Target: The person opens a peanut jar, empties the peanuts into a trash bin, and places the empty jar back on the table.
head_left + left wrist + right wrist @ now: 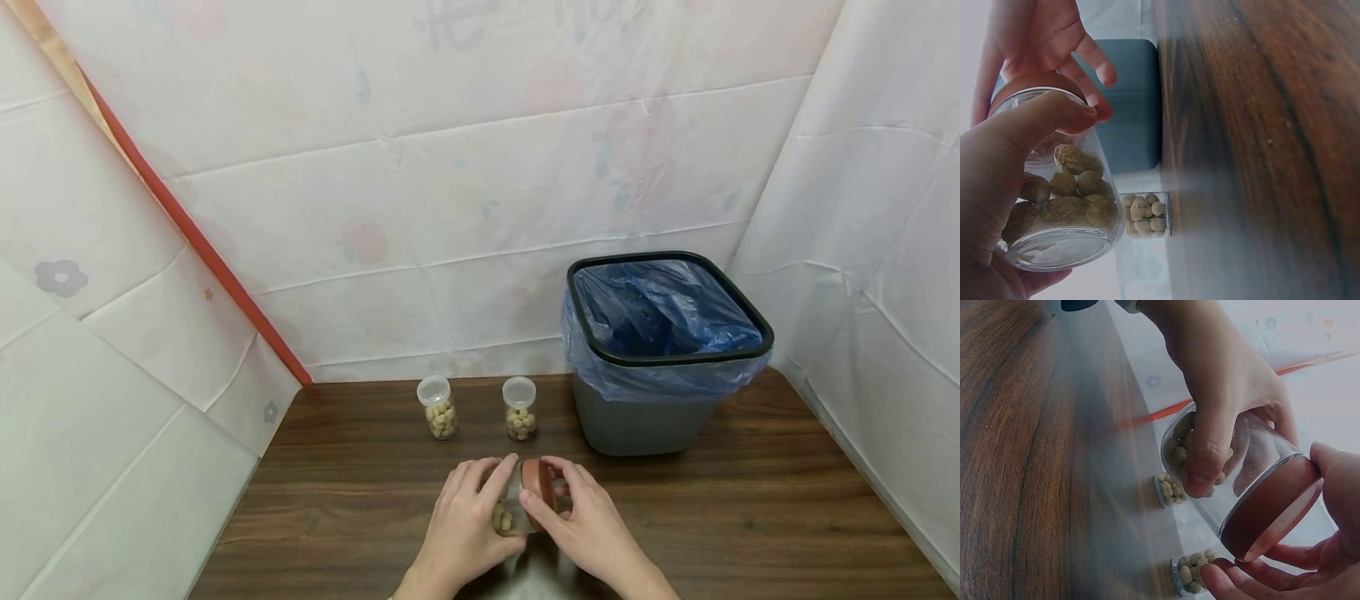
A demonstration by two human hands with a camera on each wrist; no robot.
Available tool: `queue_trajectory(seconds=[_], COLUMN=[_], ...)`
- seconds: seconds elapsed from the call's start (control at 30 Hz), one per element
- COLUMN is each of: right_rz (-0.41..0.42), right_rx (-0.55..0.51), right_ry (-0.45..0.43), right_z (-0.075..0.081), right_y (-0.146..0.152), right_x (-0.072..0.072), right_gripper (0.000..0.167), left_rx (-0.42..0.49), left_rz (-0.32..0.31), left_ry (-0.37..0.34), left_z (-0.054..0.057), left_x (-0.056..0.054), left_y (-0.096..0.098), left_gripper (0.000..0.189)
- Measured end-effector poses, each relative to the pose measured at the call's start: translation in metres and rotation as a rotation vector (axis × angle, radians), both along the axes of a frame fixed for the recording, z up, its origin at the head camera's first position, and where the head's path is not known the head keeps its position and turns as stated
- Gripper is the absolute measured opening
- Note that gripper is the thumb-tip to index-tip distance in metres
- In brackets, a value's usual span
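Note:
A clear jar [1060,215] with unshelled peanuts in its bottom is held tilted nearly on its side above the table, its reddish-brown lid [538,492] facing right. My left hand [467,518] grips the jar's body, thumb on one side and fingers round the other. At the lid, my right hand [587,521] holds the rim between thumb and fingertips, as the right wrist view shows near the lid [1271,509]. The lid sits on the jar's mouth. Behind the hands stand two small clear jars, a left one [438,408] and a right one [520,408], both holding peanuts.
A grey bin [637,421] with a black rim and a blue plastic liner [667,300] stands at the back right of the dark wooden table [337,483]. White printed sheeting [480,192] hangs behind and at both sides. A red strip [217,262] runs down the left corner.

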State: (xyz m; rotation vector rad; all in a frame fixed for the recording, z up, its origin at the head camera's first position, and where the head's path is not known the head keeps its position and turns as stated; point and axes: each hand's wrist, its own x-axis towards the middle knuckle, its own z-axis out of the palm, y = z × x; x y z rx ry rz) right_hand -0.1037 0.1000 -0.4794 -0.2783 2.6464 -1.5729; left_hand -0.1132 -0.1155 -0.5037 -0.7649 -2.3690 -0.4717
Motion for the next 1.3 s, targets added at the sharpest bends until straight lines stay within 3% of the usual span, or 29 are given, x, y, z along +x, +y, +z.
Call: queue_trajectory(seconds=[0.7,1.3], right_rz=[0.002,0.064], right_rx=[-0.064,-0.146], right_ry=[-0.006,0.007], right_z=[0.0045,0.0051], right_y=[0.0014,0.0050], right_x=[-0.0006,0.0003], right_gripper=[0.067,0.066], left_rx=[0.013,0.031], left_rz=[-0.004,-0.029], left_ry=[-0.033,-0.075], left_z=[0.0058,0.0079], left_x=[0.0027,0.0036], left_y=[-0.0010,-0.0010], left_gripper=[0.108,0.104])
